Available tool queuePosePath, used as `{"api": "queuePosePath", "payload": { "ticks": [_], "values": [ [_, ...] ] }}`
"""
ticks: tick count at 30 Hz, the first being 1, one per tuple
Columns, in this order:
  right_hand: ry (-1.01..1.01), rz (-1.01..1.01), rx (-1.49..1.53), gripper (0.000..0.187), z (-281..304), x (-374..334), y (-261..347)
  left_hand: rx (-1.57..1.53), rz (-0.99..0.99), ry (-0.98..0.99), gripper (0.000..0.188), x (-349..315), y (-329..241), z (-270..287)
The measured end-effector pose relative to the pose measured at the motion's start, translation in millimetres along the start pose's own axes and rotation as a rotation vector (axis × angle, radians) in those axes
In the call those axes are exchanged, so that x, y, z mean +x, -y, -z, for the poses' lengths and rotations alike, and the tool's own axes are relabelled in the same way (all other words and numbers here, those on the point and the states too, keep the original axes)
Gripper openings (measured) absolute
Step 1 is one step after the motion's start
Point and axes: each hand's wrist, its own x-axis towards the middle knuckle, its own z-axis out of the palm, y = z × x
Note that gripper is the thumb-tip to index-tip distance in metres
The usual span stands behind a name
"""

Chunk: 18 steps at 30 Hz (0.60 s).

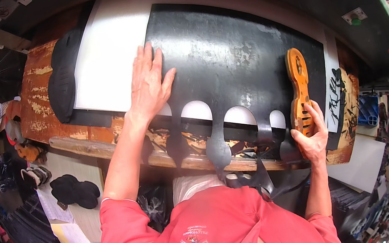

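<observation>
Left hand (pixel 147 85) presses flat, fingers spread, on a black rubber sheet (pixel 230 59) atop the table (pixel 42 103); right hand (pixel 310 135) grips an orange sole template (pixel 299 91), apparently mid-layout, needing careful placement beside earlier cutouts.

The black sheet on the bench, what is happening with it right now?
A person in a red shirt is working on a black sheet that lies over a white board on a worn workbench. The left hand presses flat on the sheet's left edge. The right hand holds an orange cutting form on the sheet's right side. Rounded shapes are already cut out along the near edge.
</observation>
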Motion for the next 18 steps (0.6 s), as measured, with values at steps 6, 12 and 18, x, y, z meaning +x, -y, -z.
{"api": "queuePosePath", "payload": {
  "ticks": [6, 12, 18],
  "values": [
    [0.169, 0.184, 0.063, 0.078, -61, 65, 79, 0.043, 0.007, 0.049, 0.07, -8, 4, -14],
    [0.218, 0.392, -0.046, 0.076, -151, 117, 131, 0.048, 0.071, 0.113, 0.065, -9, -1, -9],
    [0.156, 0.471, -0.207, 0.07, -215, 128, 147, -0.063, 0.109, 0.079, 0.066, -6, -2, -10]
  ]
}}
